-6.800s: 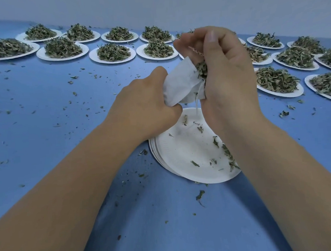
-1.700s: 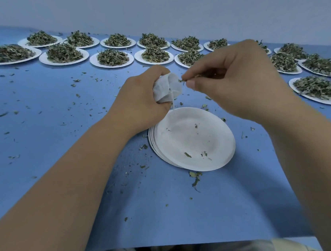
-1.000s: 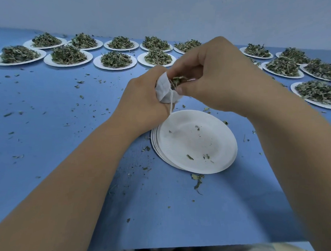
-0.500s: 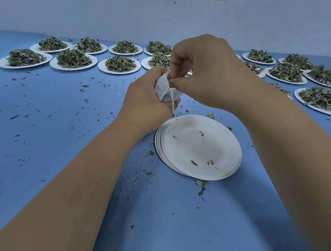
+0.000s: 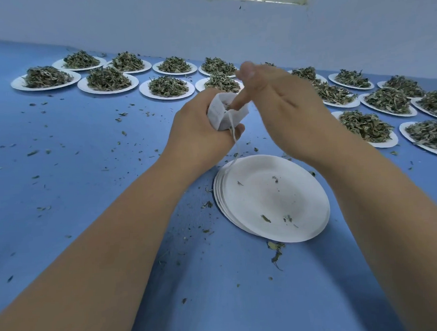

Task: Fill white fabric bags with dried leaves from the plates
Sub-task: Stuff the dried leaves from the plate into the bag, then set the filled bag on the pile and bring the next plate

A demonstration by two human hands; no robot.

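My left hand (image 5: pixel 198 138) grips a small white fabric bag (image 5: pixel 222 114) above the blue table, its mouth facing up and a thin drawstring (image 5: pixel 235 144) hanging down. My right hand (image 5: pixel 282 107) is beside it with fingers spread; one finger pokes into the bag's mouth, where a few dried leaves show. Just below the hands lies a stack of white paper plates (image 5: pixel 271 200), the top one holding only a few leaf crumbs.
Several white plates heaped with dried leaves stand in rows along the far edge, such as one at the left (image 5: pixel 46 77) and one at the right (image 5: pixel 366 126). Leaf bits are scattered over the blue tabletop (image 5: pixel 87 158). A pale wall rises behind.
My right hand has opened from a pinch at the bag's mouth to spread fingers, with one finger pushed into the bag. The left hand keeps its hold on the bag.
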